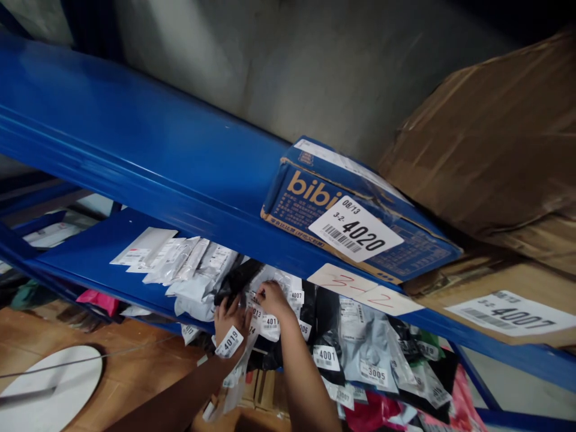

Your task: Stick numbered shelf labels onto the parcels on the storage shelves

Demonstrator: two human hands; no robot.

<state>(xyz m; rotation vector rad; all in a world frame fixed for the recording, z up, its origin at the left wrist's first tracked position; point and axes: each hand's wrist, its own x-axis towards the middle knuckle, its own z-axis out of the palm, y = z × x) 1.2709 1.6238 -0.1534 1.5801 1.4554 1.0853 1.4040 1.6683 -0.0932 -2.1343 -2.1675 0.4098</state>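
Note:
My left hand [230, 324] reaches up to the lower blue shelf [90, 258] and rests against a row of bagged parcels [270, 312], with a white number label reading 4019 [230, 341] at its fingers. My right hand [271, 298] is beside it, slightly higher, pinching the top edge of a white parcel among several labelled ones. A black bag [236, 281] lies just left of both hands. Whether the left hand grips a parcel or only presses on it is unclear.
A blue "bibi" carton labelled 4020 [355, 216] sits on the upper shelf beam [135, 162], with brown cardboard boxes [495, 150] to its right. More grey, black and pink parcels [373, 360] fill the lower shelf rightward. A white round object [49, 390] lies on the wooden floor.

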